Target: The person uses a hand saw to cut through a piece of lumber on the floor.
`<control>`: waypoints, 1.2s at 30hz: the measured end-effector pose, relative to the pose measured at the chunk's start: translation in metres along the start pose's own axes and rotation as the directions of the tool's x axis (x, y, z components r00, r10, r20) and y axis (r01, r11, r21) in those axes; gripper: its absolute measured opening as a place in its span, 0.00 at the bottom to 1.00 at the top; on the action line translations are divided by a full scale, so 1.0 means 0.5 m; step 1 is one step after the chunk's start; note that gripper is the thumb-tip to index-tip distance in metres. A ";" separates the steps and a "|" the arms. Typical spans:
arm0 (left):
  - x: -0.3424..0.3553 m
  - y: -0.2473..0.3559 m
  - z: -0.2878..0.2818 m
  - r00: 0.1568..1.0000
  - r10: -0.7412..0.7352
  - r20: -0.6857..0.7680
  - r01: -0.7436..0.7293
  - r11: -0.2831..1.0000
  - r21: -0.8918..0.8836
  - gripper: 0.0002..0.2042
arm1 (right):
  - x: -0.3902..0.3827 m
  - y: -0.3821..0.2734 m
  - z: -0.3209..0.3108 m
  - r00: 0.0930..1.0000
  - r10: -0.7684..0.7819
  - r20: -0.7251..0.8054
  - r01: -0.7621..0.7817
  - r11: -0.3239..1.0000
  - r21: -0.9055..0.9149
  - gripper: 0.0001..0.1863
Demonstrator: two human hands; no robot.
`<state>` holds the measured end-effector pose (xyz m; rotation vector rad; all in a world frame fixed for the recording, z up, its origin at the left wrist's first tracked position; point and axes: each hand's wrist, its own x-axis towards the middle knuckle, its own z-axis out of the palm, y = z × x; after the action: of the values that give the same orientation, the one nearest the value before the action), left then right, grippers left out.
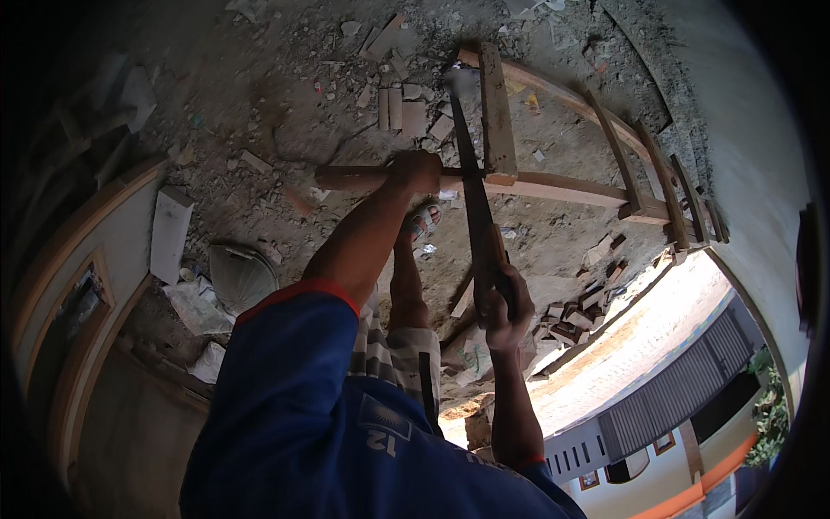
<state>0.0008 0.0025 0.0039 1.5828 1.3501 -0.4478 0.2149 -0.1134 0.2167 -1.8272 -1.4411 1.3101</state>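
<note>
Amid rubble, we look down past a blue shirt [285, 372] with red cuffs as a person steadies a beam [575, 190] with one hand and holds a saw [471, 156] with the other. We see the left hand [417, 170] bearing down on the beam near its left end, fingers clamped on the wood. The right hand [508, 310], lower and to the right, has its fingers closed around the saw's handle [495, 246]. The dark blade points away from the person and crosses the beam between the left hand and a crosspiece [499, 117]; we cannot tell whether its teeth sit in the wood. The beam forms the near side of a ladder-like frame, its slats [614, 149] running toward the pale wall [765, 130] at right. Below the beam, beside the left forearm, a sandaled foot [422, 222] stands on the littered ground [303, 108], under striped shorts [406, 350]. We find broken bricks [575, 320] heaped right of the right hand, near a sunlit opening, and a wooden door frame [73, 406] curving along the left edge, a white slab [170, 233] beside it.
</note>
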 end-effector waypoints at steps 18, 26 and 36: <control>0.029 0.021 0.004 0.999 0.038 -0.010 -0.038 0.999 -0.019 0.22 | 0.115 0.034 0.036 0.997 0.071 -0.031 -0.064 0.978 0.199 0.19; -0.009 -0.010 -0.010 0.999 0.001 0.032 -0.001 1.000 -0.001 0.23 | -0.058 -0.059 -0.032 0.968 0.235 0.085 -0.247 0.948 0.198 0.22; 0.008 0.038 -0.018 1.000 0.025 0.009 -0.025 1.000 0.004 0.20 | 0.201 0.026 0.095 0.993 0.114 -0.042 -0.105 0.979 0.177 0.20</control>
<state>0.0164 0.0139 0.0133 1.5978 1.3215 -0.4426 0.1788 -0.0345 0.1462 -1.8322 -1.1741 1.3846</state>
